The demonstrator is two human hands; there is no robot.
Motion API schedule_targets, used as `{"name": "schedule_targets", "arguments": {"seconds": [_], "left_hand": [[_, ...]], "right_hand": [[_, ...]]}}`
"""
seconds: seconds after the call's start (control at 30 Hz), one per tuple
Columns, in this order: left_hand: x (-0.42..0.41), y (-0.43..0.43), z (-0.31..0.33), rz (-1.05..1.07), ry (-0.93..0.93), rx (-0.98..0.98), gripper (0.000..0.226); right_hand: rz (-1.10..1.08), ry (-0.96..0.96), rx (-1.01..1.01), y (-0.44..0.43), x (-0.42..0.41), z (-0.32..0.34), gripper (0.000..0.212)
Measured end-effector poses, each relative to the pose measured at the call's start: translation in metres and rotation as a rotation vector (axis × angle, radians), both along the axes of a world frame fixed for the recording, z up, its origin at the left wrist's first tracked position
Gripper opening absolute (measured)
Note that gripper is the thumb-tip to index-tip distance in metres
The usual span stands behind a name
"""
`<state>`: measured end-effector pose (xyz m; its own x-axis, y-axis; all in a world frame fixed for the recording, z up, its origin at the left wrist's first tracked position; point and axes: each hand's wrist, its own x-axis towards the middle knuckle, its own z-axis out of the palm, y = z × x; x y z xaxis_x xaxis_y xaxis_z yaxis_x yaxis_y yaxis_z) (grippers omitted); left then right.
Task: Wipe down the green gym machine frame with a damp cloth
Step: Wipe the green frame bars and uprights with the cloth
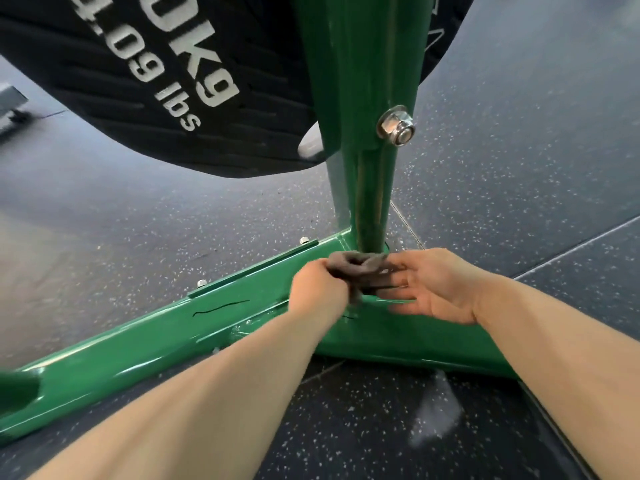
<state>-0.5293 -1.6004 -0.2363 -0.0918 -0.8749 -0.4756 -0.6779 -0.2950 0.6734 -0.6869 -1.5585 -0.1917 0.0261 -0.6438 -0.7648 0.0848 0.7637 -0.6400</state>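
Note:
The green gym machine frame lies along the floor, and its upright post rises from the middle. A grey-brown cloth is bunched at the foot of the post, where it meets the base beam. My left hand grips the cloth's left side with curled fingers. My right hand is just right of the cloth, palm turned up, and its fingertips reach into the cloth's folds. Whether the right fingers hold the cloth cannot be told.
A black weight plate marked in kg and lbs hangs on the post's left, above the base beam. A silver bolt sticks out of the post on the right. Dark speckled rubber flooring surrounds the frame.

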Motion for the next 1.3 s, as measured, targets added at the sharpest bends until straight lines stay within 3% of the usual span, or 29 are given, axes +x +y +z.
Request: {"name": "schedule_targets", "arguments": {"seconds": [0.1, 0.2, 0.27, 0.33, 0.4, 0.5, 0.6, 0.7, 0.77, 0.87, 1.0, 1.13, 1.2, 1.3], "left_hand": [[0.021, -0.019, -0.001, 0.155, -0.104, -0.161, 0.037], [0.009, -0.026, 0.006, 0.086, 0.138, -0.138, 0.054], [-0.004, -0.026, -0.003, 0.106, 0.283, -0.065, 0.04], [-0.01, -0.026, -0.012, 0.126, 0.225, -0.12, 0.016], [-0.012, -0.025, -0.021, 0.105, 0.177, -0.18, 0.015], [-0.017, -0.01, -0.023, 0.072, 0.102, -0.186, 0.005], [-0.014, 0.006, -0.023, 0.061, 0.133, -0.174, 0.023], [-0.013, -0.009, -0.029, -0.123, 0.048, -0.239, 0.033], [-0.011, -0.029, -0.035, -0.057, 0.054, -0.259, 0.038], [-0.017, -0.046, -0.03, 0.265, 0.213, -0.137, 0.032], [-0.037, -0.026, 0.014, 0.488, 0.716, 0.209, 0.023], [-0.035, 0.01, 0.04, 0.639, 1.082, 0.198, 0.025], [-0.038, 0.007, 0.036, 0.71, 1.078, 0.124, 0.036], [-0.047, -0.015, 0.027, 0.825, 0.976, 0.182, 0.019]], "right_hand": [[0.071, 0.152, -0.051, 0.008, 0.004, 0.021, 0.044], [0.036, 0.157, -0.152, 0.009, 0.007, 0.042, 0.04], [0.002, 0.172, -0.202, 0.004, 0.007, 0.049, 0.036], [0.003, 0.24, -0.226, -0.005, 0.009, 0.049, 0.04], [0.012, 0.311, -0.262, -0.014, 0.008, 0.045, 0.054], [-0.002, 0.271, -0.271, -0.021, 0.007, 0.04, 0.067], [0.046, 0.299, -0.295, -0.017, 0.011, 0.043, 0.074], [0.031, 0.276, -0.324, -0.011, 0.016, 0.043, 0.075], [0.025, 0.267, -0.336, -0.01, 0.02, 0.04, 0.079], [0.025, 0.241, -0.36, -0.007, 0.02, 0.035, 0.083], [-0.001, 0.21, -0.406, -0.004, 0.017, 0.029, 0.084], [-0.138, 0.05, -0.414, -0.005, 0.022, 0.036, 0.065], [-0.17, -0.024, -0.427, -0.003, 0.021, 0.041, 0.056], [-0.155, -0.044, -0.476, 0.0, 0.018, 0.052, 0.044]]}}
